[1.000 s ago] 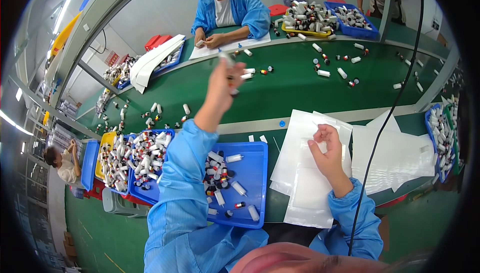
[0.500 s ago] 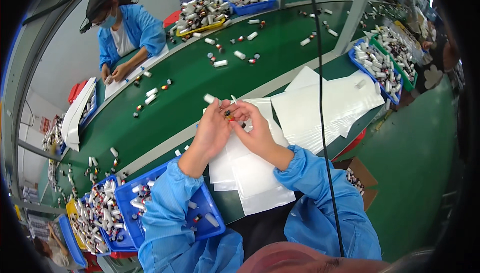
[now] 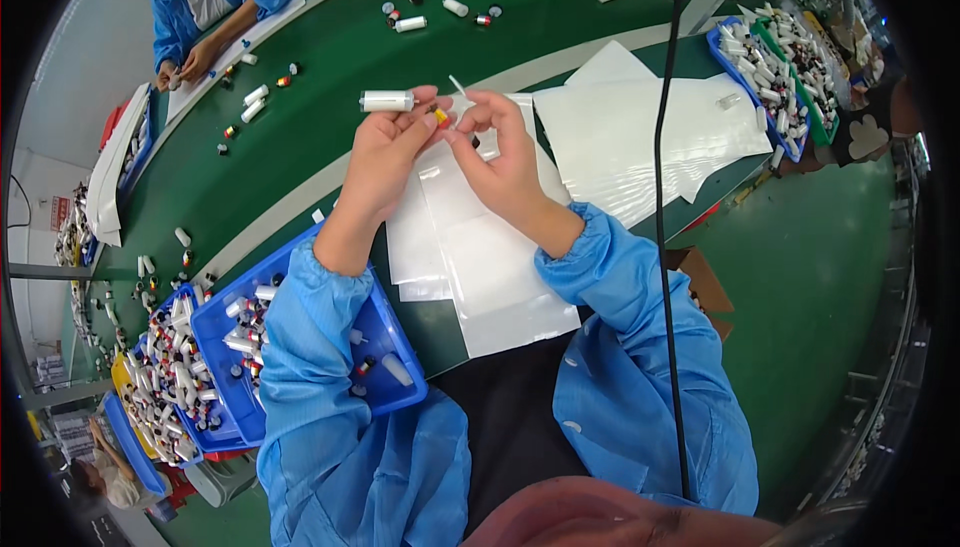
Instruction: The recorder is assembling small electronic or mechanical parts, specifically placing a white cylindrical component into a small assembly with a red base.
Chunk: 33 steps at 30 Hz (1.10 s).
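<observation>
Vs. half a sec ago, you're holding both hands a bit higher over the clear plastic bags (image 3: 480, 257) & the white tube (image 3: 387, 101) is now sticking out left past your fingertips. Your left hand (image 3: 385, 157) is pinching that tube w/ thumb & fingers; your right hand (image 3: 500, 152) is pinching a small yellow-tipped piece (image 3: 440, 116) at the tube's end, a thin white stick (image 3: 456, 85) poking up beside it. Bags are lying flat on the green worktop (image 3: 330, 57), more white sheets (image 3: 640, 127) to the right. Blue tray (image 3: 400, 362) of tubes is sitting under your left sleeve; blue bin (image 3: 722, 47) of tubes far right.
</observation>
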Motion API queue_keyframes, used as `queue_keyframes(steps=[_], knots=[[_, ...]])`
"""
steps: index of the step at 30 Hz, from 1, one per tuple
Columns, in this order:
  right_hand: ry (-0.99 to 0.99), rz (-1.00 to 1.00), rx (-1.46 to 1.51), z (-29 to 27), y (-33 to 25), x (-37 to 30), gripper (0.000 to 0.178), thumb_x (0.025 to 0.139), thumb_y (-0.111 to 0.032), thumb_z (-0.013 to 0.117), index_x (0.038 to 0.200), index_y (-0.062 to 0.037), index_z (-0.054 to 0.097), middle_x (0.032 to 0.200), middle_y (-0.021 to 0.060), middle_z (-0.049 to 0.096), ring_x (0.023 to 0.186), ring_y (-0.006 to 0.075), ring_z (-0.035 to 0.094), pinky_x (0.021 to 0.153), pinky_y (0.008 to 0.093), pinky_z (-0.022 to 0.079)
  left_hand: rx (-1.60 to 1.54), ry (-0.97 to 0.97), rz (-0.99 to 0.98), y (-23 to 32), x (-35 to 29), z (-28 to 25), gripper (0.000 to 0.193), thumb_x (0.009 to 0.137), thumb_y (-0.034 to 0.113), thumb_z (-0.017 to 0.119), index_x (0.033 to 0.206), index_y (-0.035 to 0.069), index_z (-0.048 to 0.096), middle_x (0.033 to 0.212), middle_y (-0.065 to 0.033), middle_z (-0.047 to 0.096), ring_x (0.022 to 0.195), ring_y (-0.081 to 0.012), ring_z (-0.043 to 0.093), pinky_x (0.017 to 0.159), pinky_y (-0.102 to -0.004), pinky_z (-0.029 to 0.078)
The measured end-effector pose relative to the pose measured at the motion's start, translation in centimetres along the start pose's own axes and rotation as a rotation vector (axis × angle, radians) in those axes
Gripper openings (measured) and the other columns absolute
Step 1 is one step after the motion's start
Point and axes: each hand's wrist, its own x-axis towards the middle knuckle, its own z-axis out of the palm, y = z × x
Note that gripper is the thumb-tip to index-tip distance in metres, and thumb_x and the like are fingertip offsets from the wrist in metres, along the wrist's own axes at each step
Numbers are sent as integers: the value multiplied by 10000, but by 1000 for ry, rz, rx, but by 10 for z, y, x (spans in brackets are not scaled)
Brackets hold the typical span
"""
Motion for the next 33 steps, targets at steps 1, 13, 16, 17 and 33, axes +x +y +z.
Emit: queue_keyframes(steps=[1,13,16,17,33], knots=[[-7,8,-5,0,1,1,463,856,9,696,1278,-26,507,888,51,618,801,139,594,782,294,489,-14,4,-2,3,-1,2,321,983,15,551,1299,-34,523,1225,-165,635,1099,-208,644,958,-306,539],[-55,432,648,-30,4,28,181,923,-50,669,1085,-5,601,891,30,603,836,134,579,774,255,453,87,-72,73,2,0,2,288,994,26,528,1273,-39,561,1234,-135,642,1100,-173,631,979,-311,526],[-213,751,854,-36,-2,35,121,958,-125,644,999,-11,648,748,-19,528,676,80,475,644,239,391,101,-115,80,0,-2,2,293,992,28,534,1276,-38,568,1228,-124,645,1092,-156,624,966,-304,528],[-239,818,881,-37,1,36,127,959,-135,645,999,-15,650,736,-29,504,659,71,447,628,238,374,120,-121,86,-1,-2,3,295,991,28,536,1277,-37,570,1227,-122,645,1091,-155,623,963,-302,527],[-224,904,913,-31,2,29,160,949,-183,662,984,-26,661,736,-46,484,661,61,404,631,246,348,222,-110,126,-7,-1,0,304,981,16,552,1278,-42,580,1192,-108,654,1062,-142,626,944,-290,526]])
